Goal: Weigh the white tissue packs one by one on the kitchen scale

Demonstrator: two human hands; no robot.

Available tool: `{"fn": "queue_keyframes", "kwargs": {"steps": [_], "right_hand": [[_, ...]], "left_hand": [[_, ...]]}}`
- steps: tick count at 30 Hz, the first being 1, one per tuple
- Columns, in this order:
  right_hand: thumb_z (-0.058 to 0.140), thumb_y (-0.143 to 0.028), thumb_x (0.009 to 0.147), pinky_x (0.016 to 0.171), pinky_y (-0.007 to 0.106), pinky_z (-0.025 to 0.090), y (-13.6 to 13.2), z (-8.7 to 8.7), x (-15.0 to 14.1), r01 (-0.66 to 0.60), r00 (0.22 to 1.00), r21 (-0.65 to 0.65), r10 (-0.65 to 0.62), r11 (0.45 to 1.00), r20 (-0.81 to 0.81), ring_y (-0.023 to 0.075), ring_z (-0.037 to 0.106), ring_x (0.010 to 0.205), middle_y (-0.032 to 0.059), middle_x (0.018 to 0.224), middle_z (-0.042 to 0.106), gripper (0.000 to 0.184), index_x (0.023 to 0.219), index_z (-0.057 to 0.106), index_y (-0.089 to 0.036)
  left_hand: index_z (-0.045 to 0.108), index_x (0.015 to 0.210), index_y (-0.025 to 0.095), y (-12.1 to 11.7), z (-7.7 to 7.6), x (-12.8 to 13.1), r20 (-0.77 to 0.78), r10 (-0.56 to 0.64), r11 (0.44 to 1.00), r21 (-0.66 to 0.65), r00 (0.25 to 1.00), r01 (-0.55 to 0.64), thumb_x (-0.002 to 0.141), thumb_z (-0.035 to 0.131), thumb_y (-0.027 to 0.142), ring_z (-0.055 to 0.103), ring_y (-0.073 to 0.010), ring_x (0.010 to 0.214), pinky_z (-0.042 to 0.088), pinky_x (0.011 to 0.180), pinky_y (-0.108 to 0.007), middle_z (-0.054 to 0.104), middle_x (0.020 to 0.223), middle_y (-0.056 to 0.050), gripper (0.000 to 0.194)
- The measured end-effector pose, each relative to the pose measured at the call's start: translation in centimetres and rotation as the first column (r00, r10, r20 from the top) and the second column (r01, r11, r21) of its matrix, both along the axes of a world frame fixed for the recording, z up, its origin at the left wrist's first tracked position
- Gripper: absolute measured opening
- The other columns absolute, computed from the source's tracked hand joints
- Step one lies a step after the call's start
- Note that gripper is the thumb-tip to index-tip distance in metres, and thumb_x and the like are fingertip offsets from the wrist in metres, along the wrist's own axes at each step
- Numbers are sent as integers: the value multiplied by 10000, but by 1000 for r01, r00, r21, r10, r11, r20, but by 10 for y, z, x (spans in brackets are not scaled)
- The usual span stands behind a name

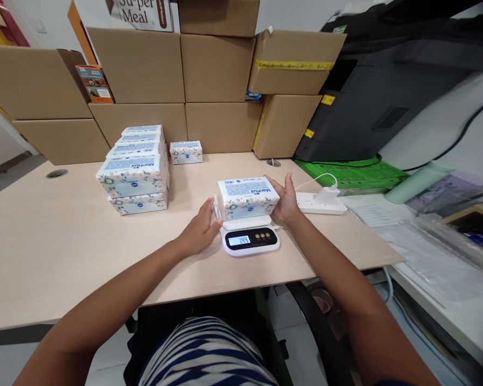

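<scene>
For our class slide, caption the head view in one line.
Left grip and right grip flank a wrapped pack over a lit scale, stacked packs at left.

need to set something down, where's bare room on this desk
Bare desk: left of the stacked Manhua tissue packs, and between that stack and the left hand. Crowded: around the digital scale, with another tissue pack, the right hand and the power strip close by.

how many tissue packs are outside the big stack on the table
2: one tissue pack over the scale, between the left hand and right hand; a second pack right of the stack. The stack could hide more.
</scene>
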State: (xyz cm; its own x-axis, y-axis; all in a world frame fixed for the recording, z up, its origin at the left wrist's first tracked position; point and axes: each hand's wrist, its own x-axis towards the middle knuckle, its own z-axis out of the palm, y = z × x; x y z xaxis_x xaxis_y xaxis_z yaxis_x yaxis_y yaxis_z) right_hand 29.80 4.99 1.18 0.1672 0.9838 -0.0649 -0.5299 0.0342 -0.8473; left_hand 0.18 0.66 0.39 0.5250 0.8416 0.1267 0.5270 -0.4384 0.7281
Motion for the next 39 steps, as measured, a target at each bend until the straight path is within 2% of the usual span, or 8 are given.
{"fn": "queue_keyframes", "kwargs": {"steps": [3, 7, 15, 20, 25, 30, 33, 39], "right_hand": [[318, -911, 999, 1171, 637, 589, 0, 0, 1, 6, 1000, -5, -6, 1000, 12, 349, 723, 1401, 89, 1453, 784, 849, 1481, 633, -287], [374, -947, 956, 1159, 650, 591, 0, 0, 1, -5, 999, 18, 4, 1000, 32, 364, 720, 1401, 94, 1437, 789, 871, 1478, 635, -301], [368, -947, 956, 1163, 649, 589, 1, -3, 2, -21, 999, 24, 20, 1000, 36, 366, 721, 1399, 92, 1415, 799, 870, 1477, 628, -301], [381, -971, 936, 1168, 652, 583, 3, -4, 4, -14, 999, 24, 13, 1000, 47, 372, 721, 1394, 96, 1408, 801, 894, 1470, 627, -298], [335, -940, 975, 1181, 638, 580, 1, -1, 2, -7, 1000, 8, 6, 1000, 26, 355, 718, 1404, 85, 1412, 802, 853, 1448, 640, -300], [374, -944, 963, 1184, 645, 578, 0, -1, 0, 29, 999, 11, -29, 1000, 37, 370, 712, 1416, 106, 1416, 799, 852, 1402, 671, -278], [401, -968, 934, 1170, 662, 584, 0, -3, 0, 4, 999, 26, -5, 1000, 45, 380, 716, 1408, 98, 1402, 806, 872, 1425, 661, -295], [374, -965, 942, 1164, 659, 590, 2, -4, 2, -7, 999, 27, 6, 1000, 36, 387, 719, 1401, 103, 1372, 819, 885, 1428, 657, -281]], "left_hand": [[85, 1803, 98, 0, 1, 0, -8, -3, 1000, 0, 1000, 3, 1084, 308, 800, 187, -392, 1770, 208, 1449, -591, 97, 1903, -223, 1029], [98, 1805, 141, 2, -1, 1, 1, -6, 1000, 15, 1000, 6, 1086, 311, 799, 206, -388, 1766, 226, 1439, -605, 128, 1903, -210, 997], [121, 1812, 173, 4, -6, -1, 39, -12, 999, 34, 999, 11, 1099, 341, 777, 228, -392, 1760, 232, 1437, -612, 157, 1897, -210, 960], [94, 1813, 156, 2, -4, 0, 55, 9, 1000, -1, 998, -9, 1066, 306, 845, 176, -400, 1772, 229, 1439, -602, -14, 1912, -209, 1038], [68, 1805, 111, 1, -2, 1, 29, 17, 999, -34, 999, -16, 1033, 268, 896, 253, -414, 1747, 240, 1434, -590, -97, 1900, -236, 1119], [78, 1813, 167, 2, -4, 0, 51, 16, 1000, -27, 999, -14, 1058, 305, 857, 240, -408, 1754, 240, 1434, -598, -68, 1909, -211, 1048], [104, 1813, 167, 3, -5, 0, 58, 18, 1000, -13, 998, -17, 1065, 324, 844, 177, -409, 1770, 222, 1438, -608, -20, 1911, -213, 1033], [107, 1812, 166, 2, -5, 0, 58, 17, 1000, 0, 998, -17, 1076, 320, 824, 177, -401, 1772, 233, 1437, -604, -21, 1913, -206, 1010]]}}
